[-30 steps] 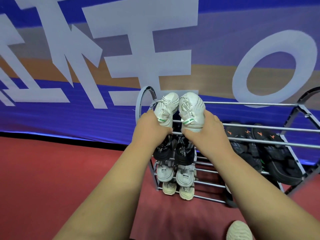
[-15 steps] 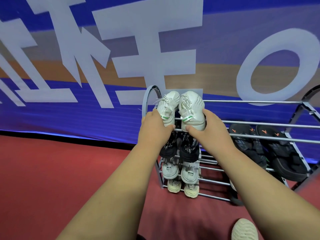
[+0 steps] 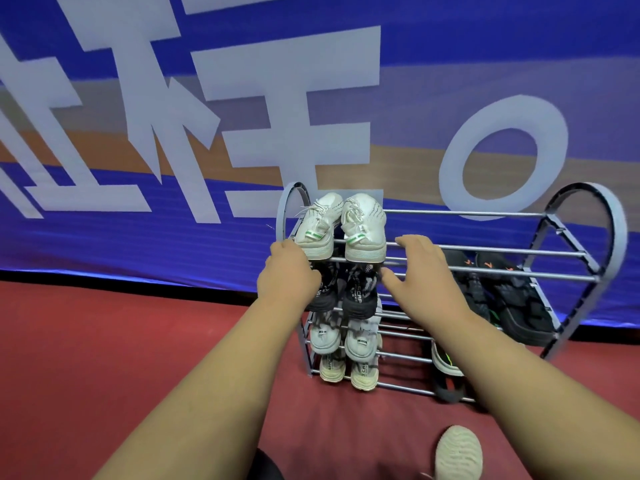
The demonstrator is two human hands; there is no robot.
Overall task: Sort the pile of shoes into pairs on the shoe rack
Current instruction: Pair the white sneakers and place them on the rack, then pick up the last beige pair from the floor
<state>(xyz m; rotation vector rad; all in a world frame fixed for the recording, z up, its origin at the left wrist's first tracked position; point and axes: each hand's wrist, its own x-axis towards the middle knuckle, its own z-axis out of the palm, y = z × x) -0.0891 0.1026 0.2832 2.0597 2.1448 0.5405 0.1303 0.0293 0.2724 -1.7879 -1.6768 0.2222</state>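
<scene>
1. One blue fabric banner [image 3: 138, 237] with white lettering is hanging behind, its edges running out of frame.
2. One red floor [image 3: 104, 341] is lying beneath.
3. One grey metal-tube shoe rack [image 3: 485, 213] is showing four tiers.
4. Five pairs are sitting racked. White knit sneakers [image 3: 363, 230] are on the top tier, at left. Below them are black sneakers [image 3: 358, 292], pale grey sneakers [image 3: 360, 341] and cream sneakers [image 3: 362, 374]. Black orange-marked shoes [image 3: 512, 296] are at right.
5. The right hand [image 3: 419, 271] is hovering spread-fingered beside the white pair, holding nothing.
6. The left hand [image 3: 287, 271] is touching the left white heel. Its fingers are hidden and its grip unclear.
7. One cream ribbed shoe [image 3: 457, 452] is lying on the floor, cut off.
8. A dark shoe [image 3: 445, 362] is peeking out from behind the right forearm.
</scene>
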